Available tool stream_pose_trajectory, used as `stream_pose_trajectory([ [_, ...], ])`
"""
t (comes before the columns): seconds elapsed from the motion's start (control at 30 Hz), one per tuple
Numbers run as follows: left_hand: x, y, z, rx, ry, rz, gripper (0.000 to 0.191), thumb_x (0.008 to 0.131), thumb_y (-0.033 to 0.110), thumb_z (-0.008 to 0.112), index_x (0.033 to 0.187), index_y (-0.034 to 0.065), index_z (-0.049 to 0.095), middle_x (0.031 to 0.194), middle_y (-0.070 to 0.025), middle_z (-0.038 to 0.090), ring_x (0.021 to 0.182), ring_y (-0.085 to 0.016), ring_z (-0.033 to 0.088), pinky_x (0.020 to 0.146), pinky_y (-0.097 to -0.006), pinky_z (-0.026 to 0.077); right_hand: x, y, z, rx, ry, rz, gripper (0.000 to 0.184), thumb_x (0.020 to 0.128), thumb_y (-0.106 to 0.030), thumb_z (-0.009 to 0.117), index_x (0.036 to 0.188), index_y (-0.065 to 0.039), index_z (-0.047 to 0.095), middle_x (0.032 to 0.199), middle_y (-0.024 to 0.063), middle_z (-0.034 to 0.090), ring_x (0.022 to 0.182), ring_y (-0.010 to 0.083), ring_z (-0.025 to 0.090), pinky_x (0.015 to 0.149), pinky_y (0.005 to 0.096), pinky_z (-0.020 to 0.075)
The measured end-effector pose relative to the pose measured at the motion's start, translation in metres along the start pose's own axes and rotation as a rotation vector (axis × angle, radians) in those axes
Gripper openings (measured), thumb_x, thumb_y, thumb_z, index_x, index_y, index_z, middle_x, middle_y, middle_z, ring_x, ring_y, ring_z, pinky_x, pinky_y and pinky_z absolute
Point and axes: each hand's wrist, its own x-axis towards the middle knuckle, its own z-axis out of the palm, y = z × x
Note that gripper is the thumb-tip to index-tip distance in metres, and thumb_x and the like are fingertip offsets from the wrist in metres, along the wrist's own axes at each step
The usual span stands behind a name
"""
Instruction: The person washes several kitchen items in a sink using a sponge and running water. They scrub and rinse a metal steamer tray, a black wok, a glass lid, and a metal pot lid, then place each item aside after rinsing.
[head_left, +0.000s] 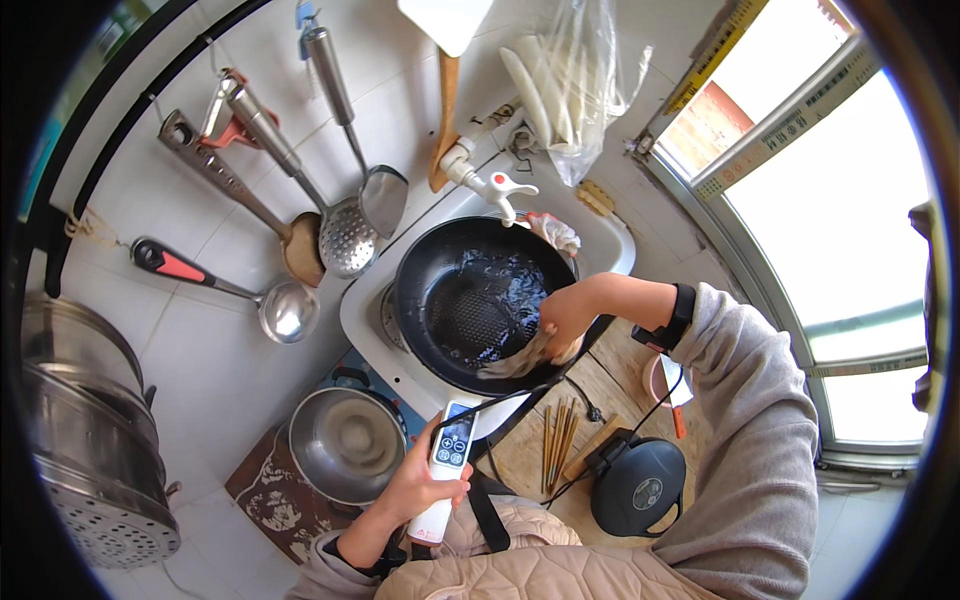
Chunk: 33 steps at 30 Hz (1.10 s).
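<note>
A black wok (480, 300) with a textured bottom sits over the white sink (367, 337), with some water in it. My right hand (574, 311) reaches into the wok and presses a wet brownish cloth (525, 356) against its near right wall. In front of the wok, my left hand (424, 476) grips a white handle-shaped control unit (442, 472) with a small display and buttons. Its top end comes close to the wok's rim; whether the two are joined I cannot tell. Above the wok's far side juts a white plastic tap (499, 187).
Metal ladles and spatulas, including a skimmer (350, 238), hang on the left wall. A steel pot (349, 442) stands left of my left hand, stacked steamers (90, 427) farther left. Rightward lie chopsticks (559, 442), a dark round appliance (637, 487) and a cleaver (677, 386); a window (825, 225) lies beyond.
</note>
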Motion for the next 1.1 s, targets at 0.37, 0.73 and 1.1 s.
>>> stream_pose_trajectory([
  [0.37, 0.005, 0.01, 0.003, 0.083, -0.065, -0.037, 0.103, 0.074, -0.014, 0.062, 0.153, 0.0167, 0.004, 0.088, -0.0111, 0.055, 0.064, -0.018, 0.058, 0.057, -0.0338, 0.051, 0.095, -0.006, -0.027, 0.172, 0.812, 0.405, 0.075, 0.083, -0.025, 0.065, 0.133, 0.015, 0.025, 0.132, 0.0396, 0.04, 0.12, 0.0459, 0.051, 0.1, 0.0467, 0.0424],
  [0.73, 0.006, 0.002, -0.004, -0.003, -0.047, -0.023, 0.102, 0.073, -0.014, 0.062, 0.153, 0.0177, 0.007, 0.086, -0.0115, 0.056, 0.062, -0.018, 0.059, 0.055, -0.0323, 0.05, 0.059, -0.059, 0.003, 0.862, 0.139, -0.683, 0.061, 0.086, -0.001, 0.06, 0.138, -0.013, 0.031, 0.108, 0.0094, 0.051, 0.101, 0.0182, 0.052, 0.089, 0.0337, 0.045],
  [1.1, 0.004, 0.008, -0.002, 0.044, -0.065, -0.018, 0.101, 0.073, -0.013, 0.063, 0.153, 0.0174, 0.009, 0.085, -0.0106, 0.057, 0.063, -0.018, 0.059, 0.056, -0.0326, 0.05, 0.04, 0.022, 0.003, 0.061, 0.481, 0.271, 0.06, 0.081, -0.016, 0.063, 0.135, -0.01, 0.038, 0.121, 0.0246, 0.055, 0.113, 0.0386, 0.057, 0.094, 0.0486, 0.0464],
])
